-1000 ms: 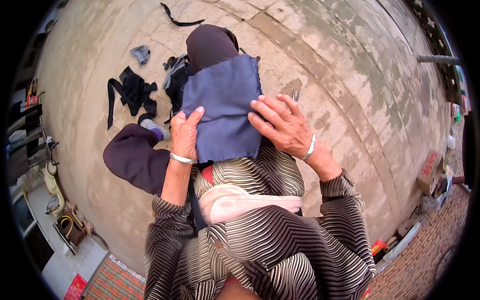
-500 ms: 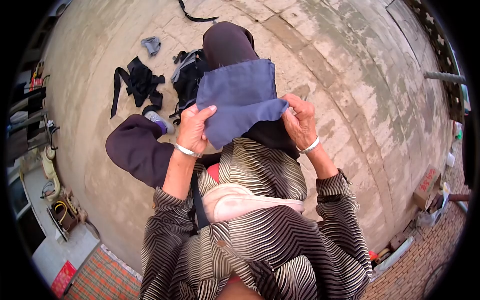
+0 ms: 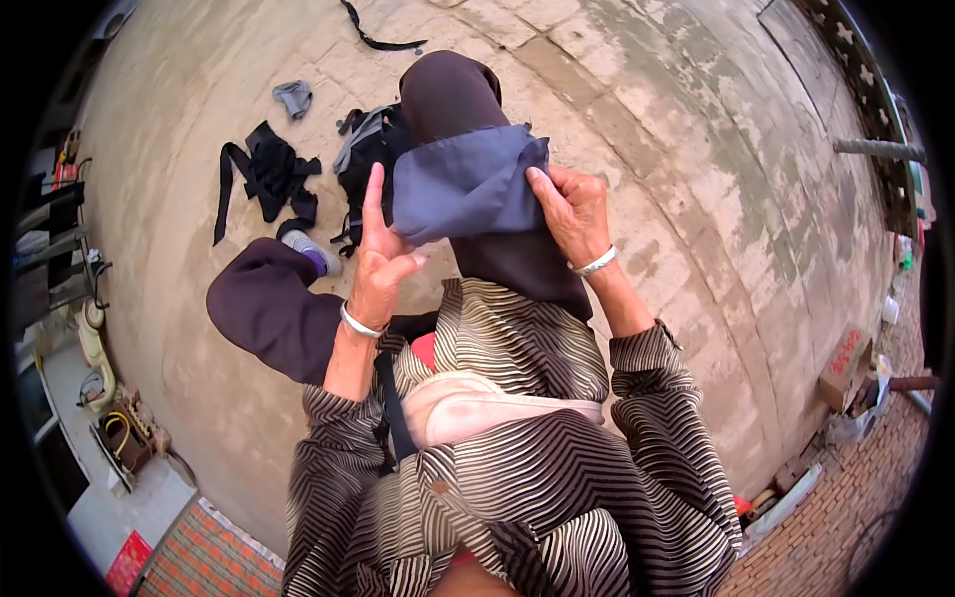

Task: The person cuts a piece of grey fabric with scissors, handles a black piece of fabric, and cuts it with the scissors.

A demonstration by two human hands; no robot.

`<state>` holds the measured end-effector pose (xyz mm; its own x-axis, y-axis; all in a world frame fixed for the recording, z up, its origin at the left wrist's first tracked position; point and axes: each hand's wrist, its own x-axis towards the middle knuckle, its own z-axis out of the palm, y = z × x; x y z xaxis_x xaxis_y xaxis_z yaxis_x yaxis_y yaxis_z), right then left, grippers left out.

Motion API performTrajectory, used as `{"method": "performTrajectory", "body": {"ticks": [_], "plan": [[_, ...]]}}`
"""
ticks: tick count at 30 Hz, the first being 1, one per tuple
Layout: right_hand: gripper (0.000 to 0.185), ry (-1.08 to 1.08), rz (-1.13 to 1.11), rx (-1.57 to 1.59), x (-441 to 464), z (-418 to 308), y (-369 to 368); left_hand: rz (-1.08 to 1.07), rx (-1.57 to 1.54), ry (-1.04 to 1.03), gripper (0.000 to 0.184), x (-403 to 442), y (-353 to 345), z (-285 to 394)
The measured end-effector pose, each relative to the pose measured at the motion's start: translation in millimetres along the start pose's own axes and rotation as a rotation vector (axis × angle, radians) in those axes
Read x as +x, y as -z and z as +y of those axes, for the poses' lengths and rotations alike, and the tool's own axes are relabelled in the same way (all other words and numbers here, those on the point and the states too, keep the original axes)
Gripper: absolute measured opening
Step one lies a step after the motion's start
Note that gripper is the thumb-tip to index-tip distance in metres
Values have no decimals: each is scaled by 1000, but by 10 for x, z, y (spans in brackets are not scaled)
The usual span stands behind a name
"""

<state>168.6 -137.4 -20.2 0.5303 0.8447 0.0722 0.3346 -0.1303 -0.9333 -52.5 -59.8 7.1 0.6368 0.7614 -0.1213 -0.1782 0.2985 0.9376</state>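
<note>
Blue cloth [image 3: 468, 184] over dark-trousered leg [image 3: 448, 95]: appears partly doubled over, creases not smoothed. Right hand [image 3: 577, 214] pinches its right edge; left hand [image 3: 381, 269] at left edge, thumb and index spread, other fingers' grip unclear.

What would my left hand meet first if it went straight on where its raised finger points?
In the picture, your left hand would first meet the crumpled black and grey fabric pile, though it may pass above it, as depth is unclear here.
</note>
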Motion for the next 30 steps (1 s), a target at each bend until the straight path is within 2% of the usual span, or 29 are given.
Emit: {"method": "performTrajectory", "body": {"ticks": [1,2,4,5,9,11,12,14,15,19,22,24,25,27,28,30], "plan": [[37,-7,4,4,3,1,-7,13,-50,10,95,-30,-12,13],[37,-6,5,2,6,2,-13,11,-51,9,95,-27,49,-11],[38,-4,19,11,12,-2,-36,-114,343,94,76,-17,177,-19],[38,-2,14,10,8,-6,-47,-37,397,84,55,-35,170,-65],[38,-49,49,-11,2,14,-84,49,373,11,45,-22,189,-209],[38,-36,61,-40,4,44,-115,138,410,90,30,-33,216,-221],[38,-18,84,-38,8,54,-137,144,409,89,30,-20,185,-206],[37,1,103,-36,13,53,-159,286,285,82,13,28,90,-175],[37,-1,111,-38,16,32,-162,275,370,107,23,21,218,-263],[36,-12,144,-46,22,29,-181,331,219,142,29,93,270,-490],[35,-31,149,-127,33,104,-185,318,32,128,20,145,194,-496],[35,-30,146,-149,29,119,-180,260,-226,155,10,177,119,-430],[34,-33,147,-171,23,112,-173,260,-229,152,10,183,128,-444],[35,-23,155,-170,27,79,-182,197,-346,117,25,214,144,-454],[36,-15,163,-166,26,65,-187,199,-347,115,25,223,127,-442],[36,-9,163,-172,37,55,-197,256,-279,90,44,246,72,-422]]}}
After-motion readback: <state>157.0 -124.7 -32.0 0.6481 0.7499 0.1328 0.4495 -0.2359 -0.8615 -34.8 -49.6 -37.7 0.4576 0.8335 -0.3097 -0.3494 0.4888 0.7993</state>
